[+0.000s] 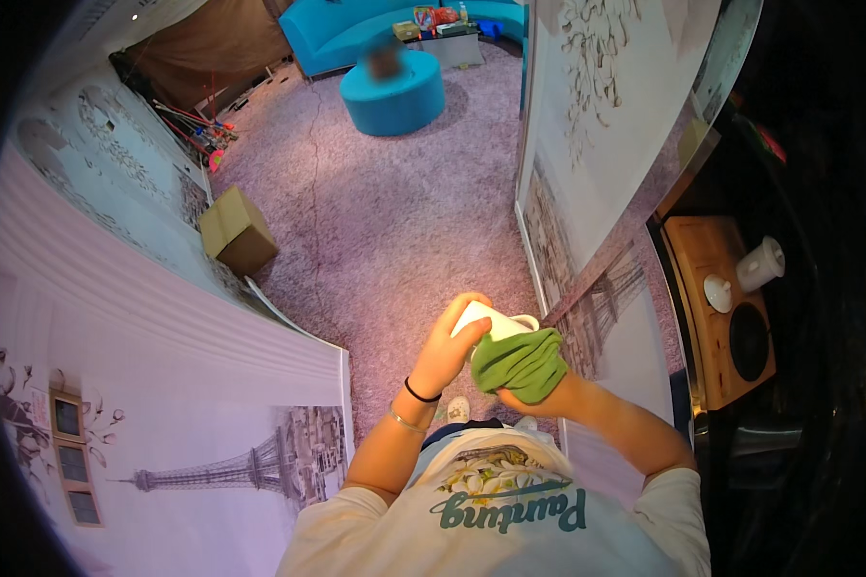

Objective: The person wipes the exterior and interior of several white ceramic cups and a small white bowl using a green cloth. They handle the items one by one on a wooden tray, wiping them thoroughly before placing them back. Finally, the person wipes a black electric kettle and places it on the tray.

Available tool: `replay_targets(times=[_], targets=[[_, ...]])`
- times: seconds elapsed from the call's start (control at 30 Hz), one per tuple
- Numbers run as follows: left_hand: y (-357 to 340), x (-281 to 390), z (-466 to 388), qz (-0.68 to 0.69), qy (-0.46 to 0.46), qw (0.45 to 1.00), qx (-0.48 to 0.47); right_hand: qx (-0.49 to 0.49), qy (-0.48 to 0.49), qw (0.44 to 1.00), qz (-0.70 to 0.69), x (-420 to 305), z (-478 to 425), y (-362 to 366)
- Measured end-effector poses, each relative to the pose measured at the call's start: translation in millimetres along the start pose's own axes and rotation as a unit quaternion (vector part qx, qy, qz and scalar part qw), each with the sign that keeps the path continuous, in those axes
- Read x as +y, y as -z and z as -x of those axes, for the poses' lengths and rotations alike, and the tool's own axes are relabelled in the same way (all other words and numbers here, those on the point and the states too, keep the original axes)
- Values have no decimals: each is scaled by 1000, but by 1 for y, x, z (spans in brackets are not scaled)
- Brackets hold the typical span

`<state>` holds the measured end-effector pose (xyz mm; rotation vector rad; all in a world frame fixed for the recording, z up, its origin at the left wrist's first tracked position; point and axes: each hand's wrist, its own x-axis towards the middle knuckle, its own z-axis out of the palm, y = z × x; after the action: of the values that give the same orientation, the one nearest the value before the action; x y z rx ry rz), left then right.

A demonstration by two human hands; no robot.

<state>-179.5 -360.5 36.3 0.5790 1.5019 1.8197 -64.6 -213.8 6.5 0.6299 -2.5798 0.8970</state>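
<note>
A white mug (496, 324) is held tilted in front of my waist, its handle pointing to the right. My left hand (447, 339) grips the mug's left end, with the thumb across its side. Draped over my right hand (523, 400) is a green cloth (519, 366), which presses against the lower right part of the mug. The cloth hides most of the fingers of that hand and the mug's lower end.
Patterned wall panels (570, 180) rise close on my right, beside a wooden board (718, 346) bearing a white canister (761, 265) and a lid (718, 293). A cardboard box (238, 231) sits by the left wall. Further off stand a blue round ottoman (393, 101) and a blue sofa (332, 36).
</note>
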Motion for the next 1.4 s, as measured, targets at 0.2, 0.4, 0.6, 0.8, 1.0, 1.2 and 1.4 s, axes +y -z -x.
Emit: replay_targets(times=[0.2,0.4,0.6,0.8,1.0,1.2,1.4], targets=[[3,-4,-9,-56,-14,998,31,-8,-31,999,20,-1,-16,-3],[1,9,6,-126,-88,986,67,-54,-108,973,-195,-8,-11,10],[-2,16,8,-261,-260,928,54,15,-198,703,-683,-1,0,21],[6,9,-1,-282,-435,854,36,194,-243,522,-794,-10,0,9],[1,-28,-1,-272,-432,853,113,332,-325,529,-710,-7,-14,1],[-14,-27,13,-236,-260,935,54,472,-363,618,-514,-4,-24,11],[-4,-19,13,84,14,988,-128,384,-269,817,-336,-22,-18,38]])
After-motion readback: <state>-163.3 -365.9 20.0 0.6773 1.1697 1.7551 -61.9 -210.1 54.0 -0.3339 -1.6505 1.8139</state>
